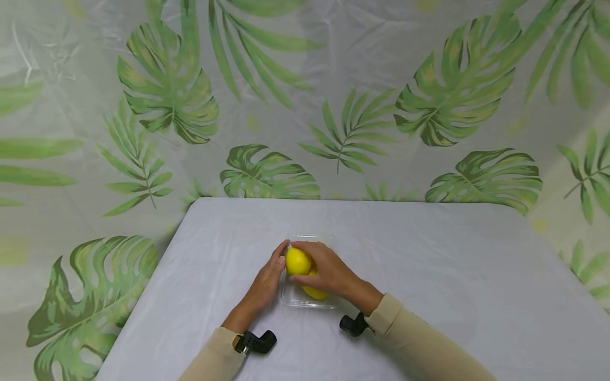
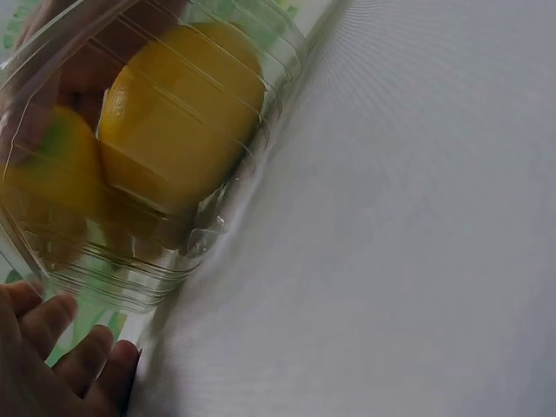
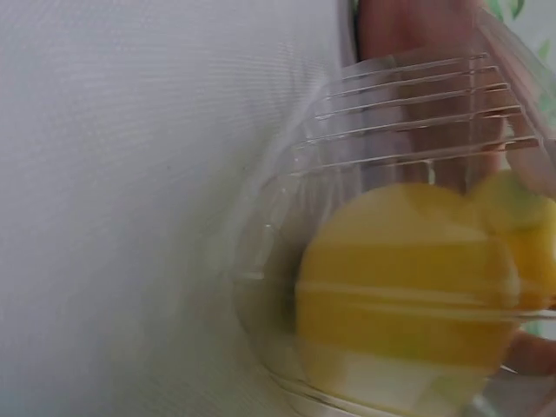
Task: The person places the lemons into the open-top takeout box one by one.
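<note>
A clear plastic box (image 1: pixel 296 303) sits on the table with yellow lemons in it. My right hand (image 1: pixel 328 269) reaches over the box and grips a lemon (image 1: pixel 298 261) between thumb and fingers at its left side. Another lemon (image 1: pixel 315 292) lies in the box below that hand, partly covered by it. Against the box's left side rests my left hand (image 1: pixel 267 279), its fingers extended along the wall. Through the clear wall in the left wrist view a large lemon (image 2: pixel 187 113) shows beside the gripped one (image 2: pixel 61 169). Both appear blurred in the right wrist view.
A white cloth covers the table (image 1: pixel 429 254) around the box. Behind it hangs a pale curtain (image 1: pixel 352 69) printed with green leaves. A black wrist camera (image 1: pixel 259 343) is strapped to my left wrist, and another camera (image 1: pixel 353 324) to the right.
</note>
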